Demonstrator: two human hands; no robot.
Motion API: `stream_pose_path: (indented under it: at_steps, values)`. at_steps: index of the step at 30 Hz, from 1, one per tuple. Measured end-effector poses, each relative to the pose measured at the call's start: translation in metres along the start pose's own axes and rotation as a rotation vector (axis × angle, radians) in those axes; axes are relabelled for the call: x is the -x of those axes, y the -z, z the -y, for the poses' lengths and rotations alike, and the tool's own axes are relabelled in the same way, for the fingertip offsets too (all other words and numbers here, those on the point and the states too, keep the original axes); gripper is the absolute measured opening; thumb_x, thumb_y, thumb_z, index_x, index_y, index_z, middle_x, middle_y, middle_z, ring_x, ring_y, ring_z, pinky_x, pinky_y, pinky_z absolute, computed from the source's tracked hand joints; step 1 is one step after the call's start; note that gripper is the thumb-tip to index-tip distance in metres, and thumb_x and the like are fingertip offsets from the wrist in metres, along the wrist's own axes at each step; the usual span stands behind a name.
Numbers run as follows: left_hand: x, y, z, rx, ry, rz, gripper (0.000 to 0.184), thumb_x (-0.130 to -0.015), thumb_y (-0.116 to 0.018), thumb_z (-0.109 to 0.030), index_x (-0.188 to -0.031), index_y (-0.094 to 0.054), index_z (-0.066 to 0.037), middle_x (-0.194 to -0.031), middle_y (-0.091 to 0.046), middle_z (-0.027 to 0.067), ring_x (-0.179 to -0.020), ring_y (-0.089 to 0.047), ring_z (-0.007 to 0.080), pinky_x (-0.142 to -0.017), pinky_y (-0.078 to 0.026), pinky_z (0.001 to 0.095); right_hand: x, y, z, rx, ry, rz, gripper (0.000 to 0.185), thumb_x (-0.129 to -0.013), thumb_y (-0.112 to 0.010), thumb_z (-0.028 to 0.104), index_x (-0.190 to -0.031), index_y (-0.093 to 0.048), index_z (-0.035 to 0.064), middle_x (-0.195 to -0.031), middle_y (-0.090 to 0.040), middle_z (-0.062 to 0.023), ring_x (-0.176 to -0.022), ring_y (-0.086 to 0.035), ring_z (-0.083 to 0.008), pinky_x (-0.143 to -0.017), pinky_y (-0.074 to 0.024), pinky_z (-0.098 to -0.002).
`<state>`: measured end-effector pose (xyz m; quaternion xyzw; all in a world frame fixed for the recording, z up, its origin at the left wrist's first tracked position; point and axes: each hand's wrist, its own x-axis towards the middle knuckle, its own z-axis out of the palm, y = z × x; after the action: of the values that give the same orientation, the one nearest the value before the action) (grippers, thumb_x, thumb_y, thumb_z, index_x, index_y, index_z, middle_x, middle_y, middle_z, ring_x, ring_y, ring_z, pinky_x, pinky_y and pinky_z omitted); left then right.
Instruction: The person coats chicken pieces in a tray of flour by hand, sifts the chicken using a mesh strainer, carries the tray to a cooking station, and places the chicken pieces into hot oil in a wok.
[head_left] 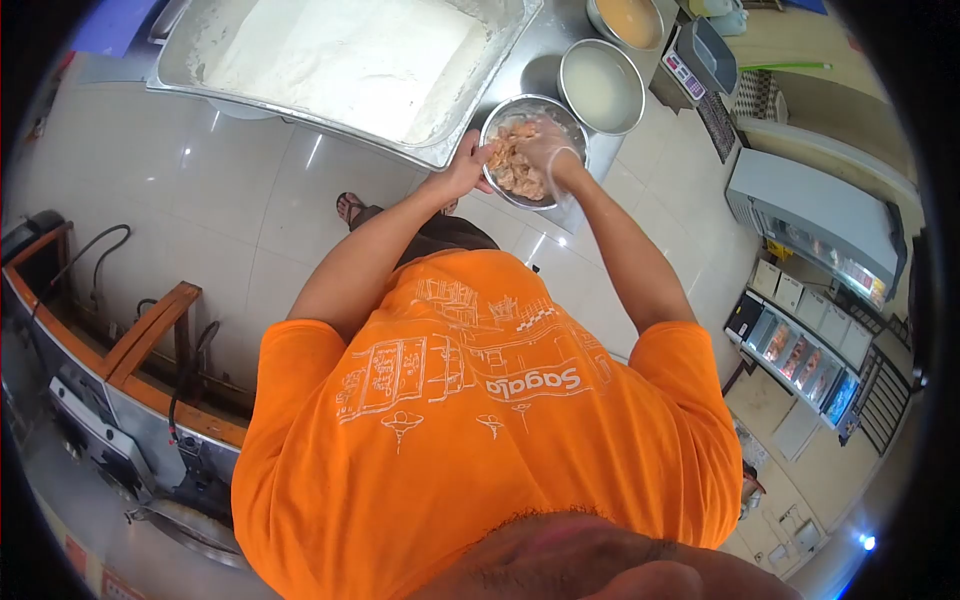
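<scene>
A round metal bowl holding pieces of raw-looking meat stands at the table's front edge. My left hand grips the bowl's left rim from outside, fingers closed against it. Inside the bowl, my right hand, in a clear plastic glove, reaches into the meat at the right side. Its fingertips are blurred and partly hidden among the pieces, so I cannot make out their grip. Just behind and to the right is a metal bowl of pale liquid.
A large metal tray of white powder fills the table's left part. A bowl of orange liquid stands at the back right, near a scale. Display fridges stand farther right; a wood-edged metal unit is at left.
</scene>
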<state>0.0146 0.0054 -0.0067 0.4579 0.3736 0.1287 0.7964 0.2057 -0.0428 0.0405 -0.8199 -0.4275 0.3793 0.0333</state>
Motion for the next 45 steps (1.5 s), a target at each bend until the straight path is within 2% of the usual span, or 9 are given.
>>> stream_pose_path:
  at_steps: [5,12,15,20,27,33,38,42,45]
  values:
    - [-0.010,0.005,0.011,-0.022,-0.003,0.049,0.024,-0.102,-0.051,-0.025,-0.098,-0.044,-0.003,-0.085,-0.047,0.0068,-0.065,-0.061,0.0159,-0.049,-0.061,0.0316,0.063,0.062,0.036,-0.088,0.186,0.174,0.070,-0.082,-0.069,0.032,-0.142,-0.046,0.0040,-0.135,-0.054,-0.0225,-0.128,-0.051,-0.0368,-0.107,-0.0407,-0.0370]
    - [-0.013,0.010,0.017,-0.003,-0.004,0.064,0.025,-0.102,-0.052,-0.028,-0.096,-0.043,-0.004,-0.086,-0.051,0.0081,-0.063,-0.062,0.0158,-0.049,-0.061,0.0308,0.040,0.033,0.051,1.039,0.629,0.172,0.066,-0.080,-0.071,0.031,-0.141,-0.050,0.0163,-0.149,-0.039,-0.0166,-0.143,-0.031,-0.0379,-0.112,-0.0341,-0.0453]
    - [-0.011,0.009,0.019,0.013,0.002,0.083,0.025,-0.102,-0.050,-0.028,-0.099,-0.041,-0.006,-0.088,-0.049,0.0077,-0.064,-0.061,0.0151,-0.049,-0.061,0.0314,0.012,0.010,0.042,0.853,0.527,0.179,0.071,-0.073,-0.076,0.023,-0.139,-0.051,0.0172,-0.140,-0.048,-0.0133,-0.137,-0.040,-0.0327,-0.110,-0.0367,-0.0450]
    - [-0.013,0.006,0.017,0.027,0.010,0.083,0.023,-0.102,-0.051,-0.027,-0.100,-0.041,-0.007,-0.086,-0.047,0.0070,-0.061,-0.058,0.0135,-0.047,-0.060,0.0314,-0.017,-0.003,-0.002,-0.041,-0.022,-0.113,0.054,-0.080,-0.068,0.019,-0.129,-0.056,-0.0007,-0.125,-0.058,-0.0265,-0.115,-0.057,-0.0410,-0.099,-0.0464,-0.0392]
    - [-0.017,0.007,0.016,0.018,-0.029,0.071,0.023,-0.101,-0.053,-0.025,-0.095,-0.043,-0.005,-0.081,-0.048,0.0064,-0.059,-0.060,0.0145,-0.046,-0.060,0.0311,0.050,0.065,0.033,0.255,0.295,0.115,0.063,-0.082,-0.067,0.034,-0.137,-0.052,0.0062,-0.132,-0.054,-0.0223,-0.123,-0.053,-0.0384,-0.101,-0.0463,-0.0410]
    - [-0.011,0.005,0.005,0.013,-0.016,0.044,0.022,-0.101,-0.053,-0.019,-0.090,-0.048,-0.001,-0.078,-0.054,0.0070,-0.063,-0.064,0.0156,-0.048,-0.061,0.0302,0.015,0.030,0.031,1.073,0.800,0.178,0.064,-0.084,-0.065,0.033,-0.142,-0.046,0.0134,-0.147,-0.042,-0.0142,-0.136,-0.040,-0.0371,-0.108,-0.0404,-0.0429]
    - [0.000,-0.005,0.002,-0.036,-0.004,0.062,0.020,-0.102,-0.052,-0.018,-0.096,-0.049,0.001,-0.081,-0.055,0.0071,-0.063,-0.064,0.0149,-0.051,-0.061,0.0292,0.020,0.001,0.019,0.565,-0.043,-0.009,0.056,-0.088,-0.061,0.030,-0.138,-0.046,0.0104,-0.141,-0.043,-0.0237,-0.132,-0.046,-0.0408,-0.105,-0.0423,-0.0472]
    - [-0.002,-0.006,0.012,0.031,0.008,0.104,0.020,-0.103,-0.050,-0.018,-0.101,-0.049,0.002,-0.083,-0.054,0.0075,-0.063,-0.064,0.0159,-0.054,-0.062,0.0292,0.012,-0.008,0.025,0.422,0.265,0.046,0.053,-0.089,-0.060,0.029,-0.134,-0.046,0.0054,-0.135,-0.046,-0.0283,-0.122,-0.052,-0.0434,-0.103,-0.0439,-0.0479]
    - [-0.005,-0.001,0.011,-0.008,0.015,0.098,0.019,-0.103,-0.049,-0.018,-0.102,-0.050,0.001,-0.083,-0.055,0.0075,-0.067,-0.067,0.0173,-0.055,-0.062,0.0294,0.009,0.007,0.003,0.483,0.113,-0.070,0.055,-0.087,-0.063,0.030,-0.132,-0.045,0.0027,-0.131,-0.049,-0.0297,-0.117,-0.054,-0.0464,-0.103,-0.0440,-0.0483]
